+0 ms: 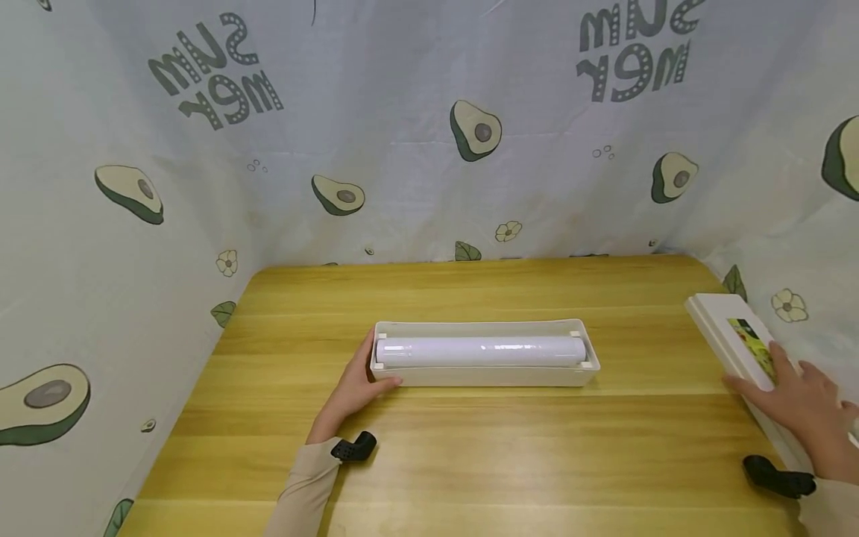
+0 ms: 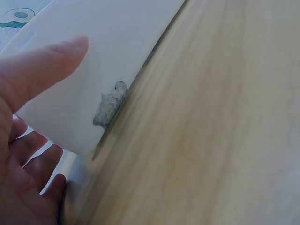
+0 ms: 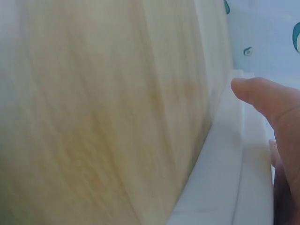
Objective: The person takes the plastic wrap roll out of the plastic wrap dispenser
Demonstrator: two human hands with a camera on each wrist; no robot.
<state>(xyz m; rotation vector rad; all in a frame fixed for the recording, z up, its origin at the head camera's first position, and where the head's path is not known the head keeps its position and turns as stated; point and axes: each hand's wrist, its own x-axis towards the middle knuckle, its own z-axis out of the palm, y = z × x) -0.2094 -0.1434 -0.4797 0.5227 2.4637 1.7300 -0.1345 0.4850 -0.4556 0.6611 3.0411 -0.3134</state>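
White plastic trough holding a glossy film roll (image 1: 480, 350) is cupped at its end by the left hand (image 1: 353, 388); the right hand (image 1: 801, 406) rests flat, fingers spread, on a long white lid (image 1: 728, 332), best gripped firmly before lifting.

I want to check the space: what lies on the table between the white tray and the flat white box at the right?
Only bare table, as the head view shows.
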